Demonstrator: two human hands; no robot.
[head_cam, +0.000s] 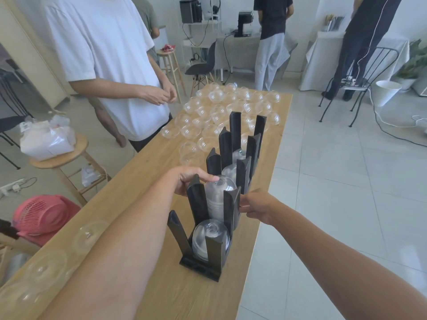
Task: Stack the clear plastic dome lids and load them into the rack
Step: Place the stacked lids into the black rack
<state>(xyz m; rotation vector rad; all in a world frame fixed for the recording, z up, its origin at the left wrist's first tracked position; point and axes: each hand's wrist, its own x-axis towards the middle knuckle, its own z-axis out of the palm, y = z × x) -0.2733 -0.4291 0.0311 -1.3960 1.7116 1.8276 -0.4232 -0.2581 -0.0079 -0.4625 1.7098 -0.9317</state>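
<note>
Both hands were at the black rack [196, 199]. The left hand [188, 181] was cupped over the crown of the lid stack [217, 195] in the second bay from me, fingers curved across the top dome and the thumb hidden behind an upright. The right hand [255, 205] gripped an upright on the rack's right side, bracing it, as I judged.

That stack sat well down between its uprights, so I read this as the last of seating it. The nearest bay held a short stack [208, 236], with plenty of room above it. Beyond my hands, the third bay's stack [230, 172] and the fourth bay's stack [239, 154] showed their domes between the uprights. I could not tell whether the farthest bay held anything.

Much was left. A large spread of loose dome lids [219, 107] lay singly across the far end of the worktop [150, 176], just past the rack. A few more lids [89, 234] lay near my left forearm at the near edge. By my estimate the job was less than half done: four bays were started and none was visibly full, and most lids were not yet stacked.

A person in a white T-shirt [104, 54] stood at the worktop's left side. A wooden stool [59, 158] carrying a plastic bag stood beside that person.
</note>
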